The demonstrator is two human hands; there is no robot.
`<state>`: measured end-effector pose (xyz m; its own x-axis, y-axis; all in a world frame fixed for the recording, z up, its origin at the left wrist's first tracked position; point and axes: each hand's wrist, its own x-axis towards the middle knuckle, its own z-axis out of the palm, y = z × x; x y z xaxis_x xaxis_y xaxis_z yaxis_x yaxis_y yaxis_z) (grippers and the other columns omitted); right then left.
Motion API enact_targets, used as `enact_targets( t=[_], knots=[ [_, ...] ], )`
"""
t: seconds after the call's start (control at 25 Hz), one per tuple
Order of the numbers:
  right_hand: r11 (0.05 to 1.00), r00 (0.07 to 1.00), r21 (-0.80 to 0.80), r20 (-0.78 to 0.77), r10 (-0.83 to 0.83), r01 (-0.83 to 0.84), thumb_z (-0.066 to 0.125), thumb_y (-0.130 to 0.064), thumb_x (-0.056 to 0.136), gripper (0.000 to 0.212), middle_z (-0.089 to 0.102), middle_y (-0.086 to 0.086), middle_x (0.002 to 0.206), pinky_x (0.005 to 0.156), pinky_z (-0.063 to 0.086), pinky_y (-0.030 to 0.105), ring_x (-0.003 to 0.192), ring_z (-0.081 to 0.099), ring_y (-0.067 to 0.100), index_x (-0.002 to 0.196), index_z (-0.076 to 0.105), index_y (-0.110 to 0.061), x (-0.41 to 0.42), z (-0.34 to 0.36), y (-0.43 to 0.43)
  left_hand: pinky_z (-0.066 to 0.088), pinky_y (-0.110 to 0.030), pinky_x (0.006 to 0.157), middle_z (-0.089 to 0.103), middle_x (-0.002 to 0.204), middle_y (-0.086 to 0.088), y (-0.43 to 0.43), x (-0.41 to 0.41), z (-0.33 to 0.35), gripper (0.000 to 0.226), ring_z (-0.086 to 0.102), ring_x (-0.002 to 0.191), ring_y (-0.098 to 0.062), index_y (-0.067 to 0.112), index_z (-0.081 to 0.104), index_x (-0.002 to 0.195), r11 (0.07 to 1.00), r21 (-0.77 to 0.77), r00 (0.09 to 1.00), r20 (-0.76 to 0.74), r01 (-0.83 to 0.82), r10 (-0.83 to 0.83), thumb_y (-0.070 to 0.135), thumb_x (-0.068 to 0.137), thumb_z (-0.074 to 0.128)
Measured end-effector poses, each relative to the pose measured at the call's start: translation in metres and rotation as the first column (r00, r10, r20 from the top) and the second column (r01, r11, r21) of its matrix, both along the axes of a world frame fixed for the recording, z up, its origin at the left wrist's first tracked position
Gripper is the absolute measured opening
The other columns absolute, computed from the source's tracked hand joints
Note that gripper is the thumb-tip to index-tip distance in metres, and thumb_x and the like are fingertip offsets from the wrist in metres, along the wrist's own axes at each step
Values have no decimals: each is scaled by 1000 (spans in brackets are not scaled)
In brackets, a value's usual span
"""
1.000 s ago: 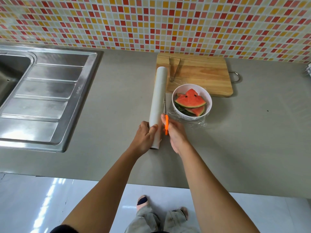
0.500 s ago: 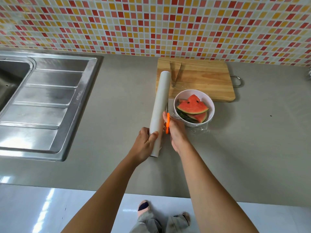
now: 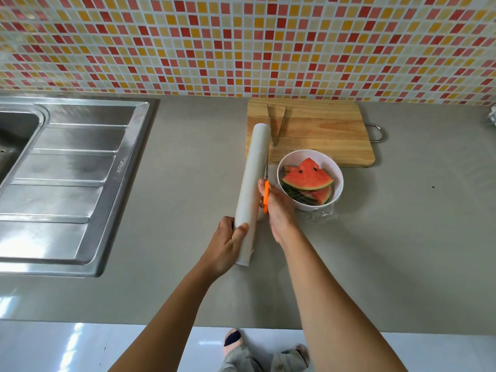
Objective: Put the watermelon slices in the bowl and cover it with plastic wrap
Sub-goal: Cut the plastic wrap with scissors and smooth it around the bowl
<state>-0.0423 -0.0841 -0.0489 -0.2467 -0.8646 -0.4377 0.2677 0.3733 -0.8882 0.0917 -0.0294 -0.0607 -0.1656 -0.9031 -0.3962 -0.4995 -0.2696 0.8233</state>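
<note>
A white bowl (image 3: 338, 181) on the grey counter holds several watermelon slices (image 3: 308, 179), with clear plastic wrap (image 3: 320, 214) stretched over it and bunched at its near side. Left of the bowl lies a long white roll of plastic wrap (image 3: 253, 173), and my left hand (image 3: 228, 241) grips its near end. My right hand (image 3: 276, 206) holds orange-handled scissors (image 3: 266, 193) between roll and bowl, blades pointing away from me along the roll. Whether the blades are apart is not clear.
A wooden cutting board (image 3: 322, 130) with metal tongs (image 3: 276, 124) lies behind the bowl, against the mosaic tile wall. A steel sink with drainboard (image 3: 69, 183) fills the left. The counter's front edge runs below my forearms.
My right hand and the scissors have advanced away from me along the roll, toward the board. My left hand keeps its grip on the roll's near end.
</note>
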Motion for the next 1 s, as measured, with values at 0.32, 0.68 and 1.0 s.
enact_targets(
  t=[0.32,0.68,1.0],
  knots=[
    [995,994,36,-59,-86,89,63,-38,84,22,65,-21,67,65,46,16,74,58,1,66,69,-25,10,8,-11,36,-19,61,47,97,4,-3,12,4,24,48,83,-10,17,40,106,998,7,998,11,63,-63,39,98,40],
    [977,983,117,-69,-169,176,61,-48,82,26,65,-6,87,57,38,20,89,64,18,66,65,-28,18,23,-27,39,-23,64,49,98,1,-14,31,11,36,48,84,-12,17,43,104,993,-4,993,2,119,-119,49,89,39],
    [954,964,144,16,-266,261,64,-46,80,24,65,-4,85,56,38,19,85,62,15,65,64,-27,22,31,-36,37,-16,60,48,90,8,-21,40,23,34,47,79,-9,24,43,96,989,7,988,-28,150,-150,53,79,36]
  ],
)
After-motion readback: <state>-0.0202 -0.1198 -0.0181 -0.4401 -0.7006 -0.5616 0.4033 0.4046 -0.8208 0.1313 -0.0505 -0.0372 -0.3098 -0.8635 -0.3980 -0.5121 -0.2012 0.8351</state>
